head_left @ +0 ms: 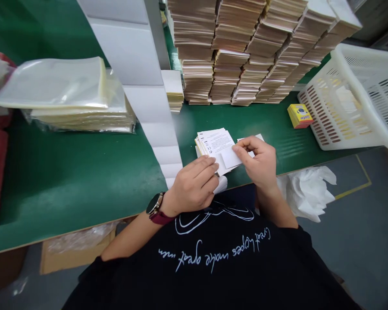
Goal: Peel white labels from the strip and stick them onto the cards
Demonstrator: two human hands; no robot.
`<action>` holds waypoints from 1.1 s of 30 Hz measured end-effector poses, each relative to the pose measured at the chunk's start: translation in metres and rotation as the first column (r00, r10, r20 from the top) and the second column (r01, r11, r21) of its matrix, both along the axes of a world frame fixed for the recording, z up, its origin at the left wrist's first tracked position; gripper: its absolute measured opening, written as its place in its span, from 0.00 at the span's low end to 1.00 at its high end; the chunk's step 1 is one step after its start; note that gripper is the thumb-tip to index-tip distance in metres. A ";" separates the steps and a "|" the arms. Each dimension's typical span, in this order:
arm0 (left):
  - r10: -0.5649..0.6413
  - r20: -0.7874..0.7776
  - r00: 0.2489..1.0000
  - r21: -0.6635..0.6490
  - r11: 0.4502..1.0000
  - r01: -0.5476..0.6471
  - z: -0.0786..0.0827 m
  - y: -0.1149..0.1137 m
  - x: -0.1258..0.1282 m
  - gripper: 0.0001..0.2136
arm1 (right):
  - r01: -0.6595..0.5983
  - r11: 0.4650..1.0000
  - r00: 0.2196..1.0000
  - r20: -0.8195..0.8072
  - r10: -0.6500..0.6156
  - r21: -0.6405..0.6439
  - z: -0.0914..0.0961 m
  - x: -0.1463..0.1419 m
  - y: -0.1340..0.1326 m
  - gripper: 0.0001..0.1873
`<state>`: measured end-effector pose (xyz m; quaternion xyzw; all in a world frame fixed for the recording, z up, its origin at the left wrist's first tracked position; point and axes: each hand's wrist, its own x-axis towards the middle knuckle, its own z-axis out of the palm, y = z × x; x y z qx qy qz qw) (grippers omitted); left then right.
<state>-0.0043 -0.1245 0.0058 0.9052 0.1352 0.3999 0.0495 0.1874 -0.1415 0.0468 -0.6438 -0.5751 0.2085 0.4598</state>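
Observation:
My right hand [257, 163] pinches a small white square label [230, 156] between thumb and fingers, just above a fan of white printed cards [216, 144]. My left hand [192, 185], with a dark watch on a maroon strap at the wrist, presses on the near edge of those cards and holds them. A long white strip of square labels [148, 107] runs from the far left of the bench down to beneath my left hand. A curled end of white paper [220, 185] shows under my fingers.
Tall stacks of tan flat cartons [233, 51] stand at the back of the green bench [84, 181]. Clear plastic packs of sheets [67, 94] lie at the left. A white slotted basket [349, 99] and a small yellow box [299, 115] are on the right. White plastic bag lies below the bench edge.

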 end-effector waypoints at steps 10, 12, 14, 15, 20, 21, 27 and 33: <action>0.033 -0.075 0.997 0.036 0.999 -0.030 0.002 -0.001 0.001 0.10 | -0.096 0.991 0.911 0.410 0.050 0.093 -0.008 -0.006 -0.001 0.07; 0.041 -0.069 0.997 0.041 0.998 -0.038 0.002 0.000 0.001 0.10 | -0.119 0.984 0.857 0.514 0.035 0.132 -0.011 -0.006 -0.001 0.08; 0.043 -0.066 0.997 0.050 0.998 -0.040 0.001 0.000 0.001 0.10 | -0.122 0.983 0.780 0.625 0.010 0.136 -0.012 -0.008 -0.003 0.08; 0.041 -0.064 0.997 0.056 0.998 -0.037 0.001 0.000 0.001 0.10 | -0.106 0.987 0.736 0.677 -0.004 0.121 -0.012 -0.010 -0.004 0.09; 0.034 -0.056 0.998 0.053 0.998 -0.031 0.000 0.000 0.001 0.11 | 0.060 0.998 0.650 0.760 -0.029 -0.014 0.002 -0.022 -0.014 0.17; 0.032 -0.058 0.998 0.047 0.998 -0.030 0.000 0.000 0.001 0.11 | 0.098 0.995 0.660 0.751 -0.040 -0.034 0.006 -0.023 -0.014 0.21; 0.027 -0.063 0.998 0.047 0.999 -0.024 -0.003 0.000 0.001 0.09 | 0.086 0.969 0.873 0.487 0.038 -0.230 0.007 0.007 0.000 0.23; 0.054 -0.103 0.993 0.049 0.998 -0.050 -0.001 -0.002 0.003 0.08 | -0.170 0.943 0.974 -0.195 0.117 -0.285 -0.017 0.024 0.014 0.13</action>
